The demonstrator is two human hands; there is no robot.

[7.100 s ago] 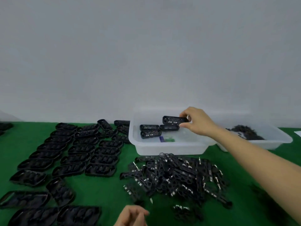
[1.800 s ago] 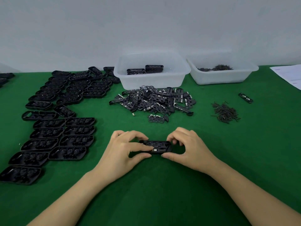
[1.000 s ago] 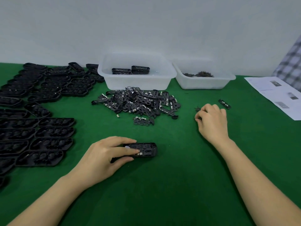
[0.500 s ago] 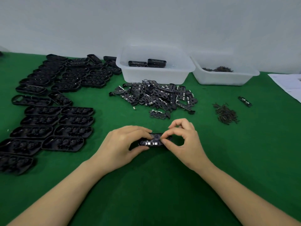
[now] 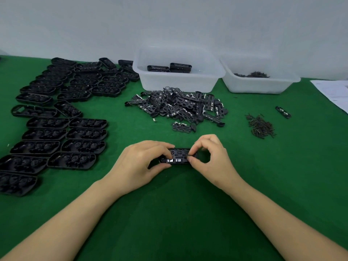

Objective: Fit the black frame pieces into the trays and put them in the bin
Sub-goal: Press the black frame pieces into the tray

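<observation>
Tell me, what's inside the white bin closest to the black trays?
Inside the white bin lie a few black trays, at least two showing above the rim. The bin's front wall hides its floor, so more may lie there.

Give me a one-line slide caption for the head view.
Left hand and right hand hold a black plastic tray on green felt table.
</observation>
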